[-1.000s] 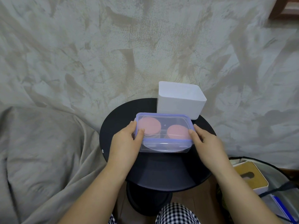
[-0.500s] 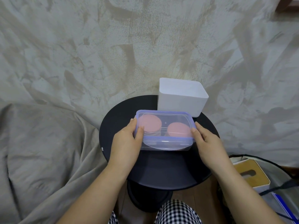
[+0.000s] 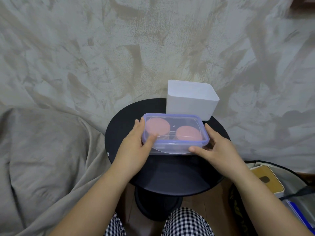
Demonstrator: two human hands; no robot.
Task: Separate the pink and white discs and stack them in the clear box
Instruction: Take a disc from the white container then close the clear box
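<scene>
The clear box (image 3: 172, 149) stands on the round black table (image 3: 170, 176) with its purple-rimmed lid (image 3: 175, 125) on top. Two pink discs show through the lid, one on the left (image 3: 157, 127) and one on the right (image 3: 188, 133). No white disc can be made out. My left hand (image 3: 134, 150) grips the box's left end, thumb resting on the lid's front left corner. At the right end my right hand (image 3: 219, 150) holds the box, fingers along the side and thumb against the front right corner under the rim.
A white open bin (image 3: 189, 106) stands directly behind the box at the table's far edge. A grey blanket (image 3: 51, 150) lies to the left and behind. A bag with a wooden-topped tissue box (image 3: 265, 179) sits low on the right.
My right thumb has come forward to the box's front right corner. The left hand keeps its grip, and the box stays in place.
</scene>
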